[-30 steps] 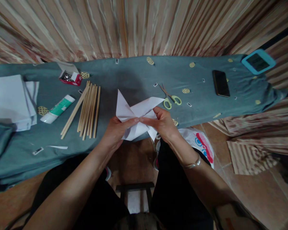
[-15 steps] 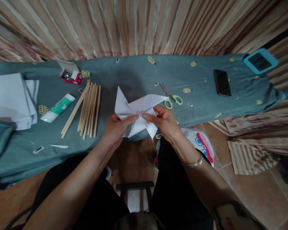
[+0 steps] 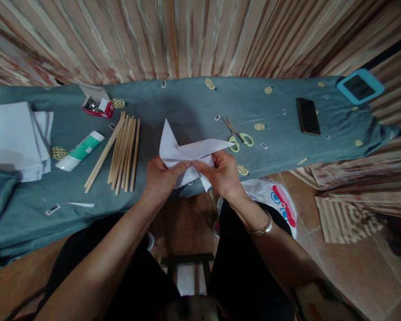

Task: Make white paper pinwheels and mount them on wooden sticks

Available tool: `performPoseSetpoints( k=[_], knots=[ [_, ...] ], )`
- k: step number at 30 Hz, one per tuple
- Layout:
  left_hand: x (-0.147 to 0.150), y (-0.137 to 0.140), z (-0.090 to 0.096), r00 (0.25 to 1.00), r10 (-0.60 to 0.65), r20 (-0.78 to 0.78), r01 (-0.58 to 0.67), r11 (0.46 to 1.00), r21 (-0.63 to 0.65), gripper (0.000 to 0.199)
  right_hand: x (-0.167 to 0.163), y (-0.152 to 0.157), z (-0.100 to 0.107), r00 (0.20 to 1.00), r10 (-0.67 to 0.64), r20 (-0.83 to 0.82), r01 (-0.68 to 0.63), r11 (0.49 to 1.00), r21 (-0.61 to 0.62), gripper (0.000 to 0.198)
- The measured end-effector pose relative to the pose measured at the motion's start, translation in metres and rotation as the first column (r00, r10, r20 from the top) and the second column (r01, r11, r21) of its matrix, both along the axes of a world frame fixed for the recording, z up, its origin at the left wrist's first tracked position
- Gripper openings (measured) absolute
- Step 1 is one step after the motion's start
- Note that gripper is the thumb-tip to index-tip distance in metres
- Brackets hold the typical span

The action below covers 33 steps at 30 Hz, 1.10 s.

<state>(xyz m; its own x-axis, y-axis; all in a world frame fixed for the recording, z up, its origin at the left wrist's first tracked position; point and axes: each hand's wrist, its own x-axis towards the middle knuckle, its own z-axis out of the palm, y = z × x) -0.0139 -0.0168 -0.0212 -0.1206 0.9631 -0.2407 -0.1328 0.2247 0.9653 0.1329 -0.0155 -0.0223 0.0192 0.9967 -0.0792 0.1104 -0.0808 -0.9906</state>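
A white paper pinwheel (image 3: 197, 149) with pointed blades is held up over the front edge of the table. My left hand (image 3: 163, 176) grips its left side, thumb pressed near the centre. From the right, my right hand (image 3: 224, 173) is closed on it too, and the two thumb tips almost meet at the middle. The fingers behind the paper are hidden. Just beyond my right hand lie open scissors (image 3: 238, 135) with pale green handles. Several wooden sticks (image 3: 123, 151) lie to the left of my left hand.
On the left are a white paper stack (image 3: 15, 138), a green and white tube (image 3: 80, 150) and a small red box (image 3: 98, 107) of metal pieces. A phone (image 3: 308, 116) and a blue-framed device (image 3: 361, 86) lie right. Below the table's edge is a plastic bag (image 3: 270, 196).
My right hand has moved slightly left, bringing the thumbs closer together. The pinwheel's right blade has shifted left and down, and its lower tip has moved left.
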Motion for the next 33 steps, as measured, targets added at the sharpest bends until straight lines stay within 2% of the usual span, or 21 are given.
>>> performPoseSetpoints(
  k=[6, 10, 19, 26, 30, 33],
  knots=[
    [-0.001, 0.002, 0.0, 1.0, 0.011, 0.024, -0.012, 0.999, 0.037, 0.022, -0.002, 0.0, 0.003, 1.0, -0.011, 0.016, 0.011, 1.0, 0.009, 0.029],
    [0.0, 0.002, 0.001, 0.999, 0.0, 0.054, -0.001, 1.0, 0.019, 0.024, -0.002, 0.002, 0.003, 0.999, -0.021, -0.032, 0.021, 1.0, 0.006, 0.034],
    [0.004, 0.0, 0.002, 0.997, 0.019, 0.071, -0.018, 1.0, -0.018, 0.028, -0.004, 0.001, -0.002, 0.997, -0.063, -0.044, 0.062, 0.998, -0.017, 0.031],
    [-0.001, 0.003, 0.001, 0.993, 0.057, 0.101, -0.055, 0.998, -0.02, 0.026, -0.005, 0.001, 0.015, 0.969, -0.01, -0.247, -0.008, 0.998, -0.069, 0.036],
    [0.001, 0.002, 0.004, 0.991, 0.055, 0.125, -0.048, 0.997, -0.059, 0.029, -0.004, 0.001, 0.015, 0.982, 0.002, -0.189, -0.022, 0.995, -0.102, 0.041],
    [0.003, 0.001, 0.005, 0.99, 0.028, 0.137, -0.021, 0.998, -0.051, 0.03, -0.004, 0.002, 0.01, 0.991, -0.001, -0.13, -0.008, 0.997, -0.071, 0.042]
  ],
)
